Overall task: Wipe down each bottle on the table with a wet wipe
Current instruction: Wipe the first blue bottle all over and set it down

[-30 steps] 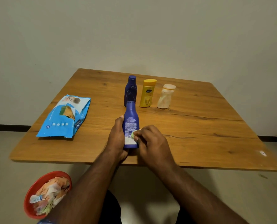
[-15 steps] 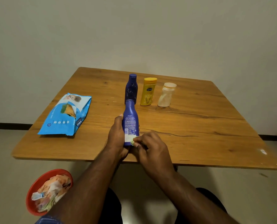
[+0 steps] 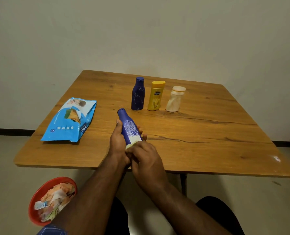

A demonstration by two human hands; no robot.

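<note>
Bottle [image 3: 129,128] label unreadable; wipes pack [image 3: 71,119] "mee".

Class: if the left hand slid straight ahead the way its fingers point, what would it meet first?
Probably the upright dark blue bottle; the left hand, gripping the tilted blue bottle, points roughly toward it, though depth is unclear.

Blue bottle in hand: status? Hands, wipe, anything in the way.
Left hand grips blue bottle, tilted above table. Right hand pinches wet wipe against bottle's base. Three bottles upright behind; nothing in the way.
</note>
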